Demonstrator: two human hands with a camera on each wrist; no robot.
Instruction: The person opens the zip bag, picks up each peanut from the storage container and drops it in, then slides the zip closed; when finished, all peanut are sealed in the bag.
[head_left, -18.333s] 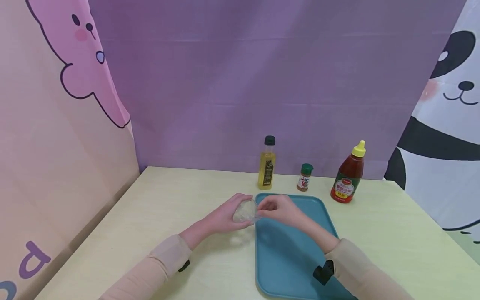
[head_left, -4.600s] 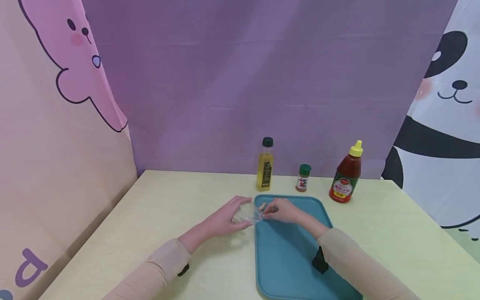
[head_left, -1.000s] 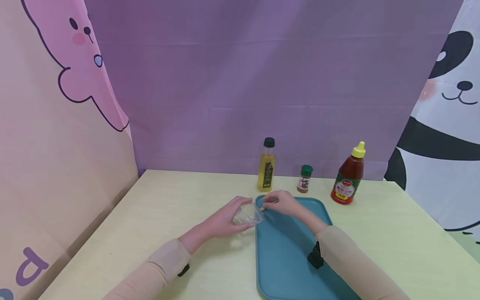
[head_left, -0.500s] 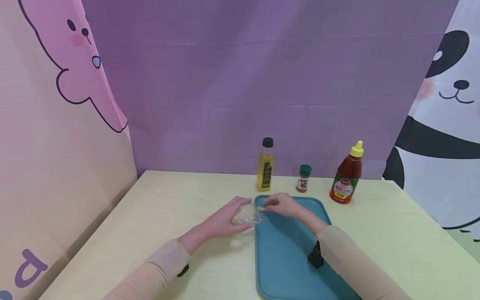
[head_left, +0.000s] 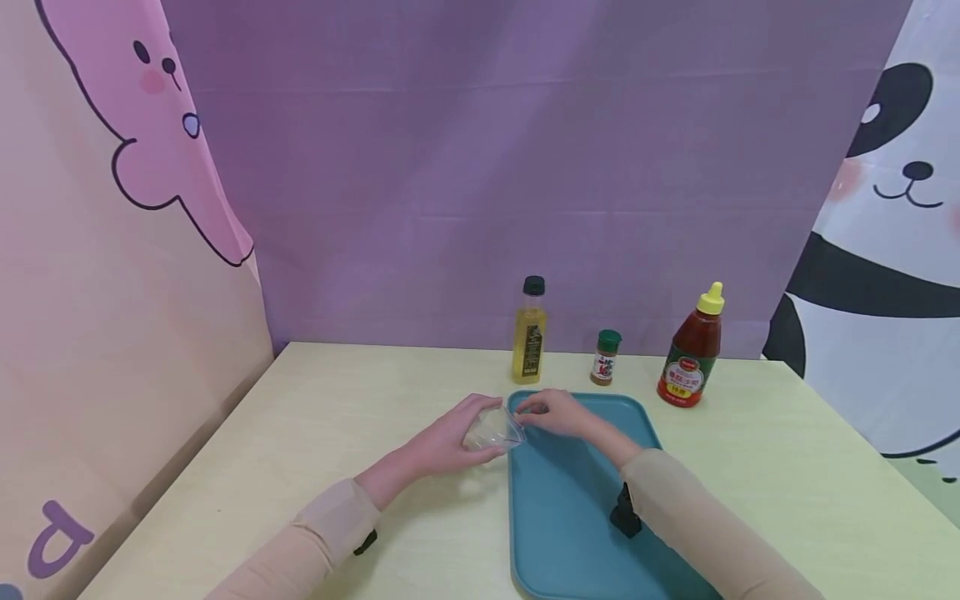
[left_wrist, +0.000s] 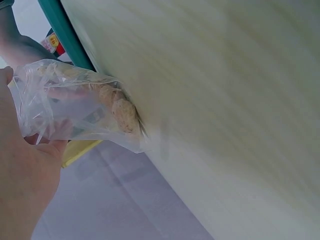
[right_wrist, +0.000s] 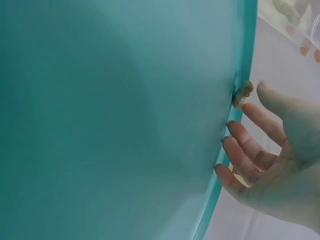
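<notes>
My left hand (head_left: 444, 440) holds a clear zip bag (head_left: 493, 428) by its sides, just left of the blue tray (head_left: 585, 517), its mouth facing right. In the left wrist view, several unshelled peanuts (left_wrist: 122, 112) lie along the bag's lower side. My right hand (head_left: 557, 413) hovers at the tray's far left corner. The right wrist view shows that hand (right_wrist: 280, 150) with thumb and fingers apart and loosely bent. One peanut (right_wrist: 243, 94) sits by the tray's rim, just beyond the thumb and index fingertips; contact with them is unclear.
Behind the tray stand an oil bottle (head_left: 529, 343), a small green-capped spice jar (head_left: 605, 358) and a red sauce bottle (head_left: 690, 354) with a yellow nozzle. The pale table (head_left: 360, 392) backs onto a purple cloth (head_left: 405, 183).
Since 18 seconds ago the bag's mouth has come open. One second ago my right fingertips were at a peanut over the tray corner; they have parted and shifted slightly left. My left hand stays put.
</notes>
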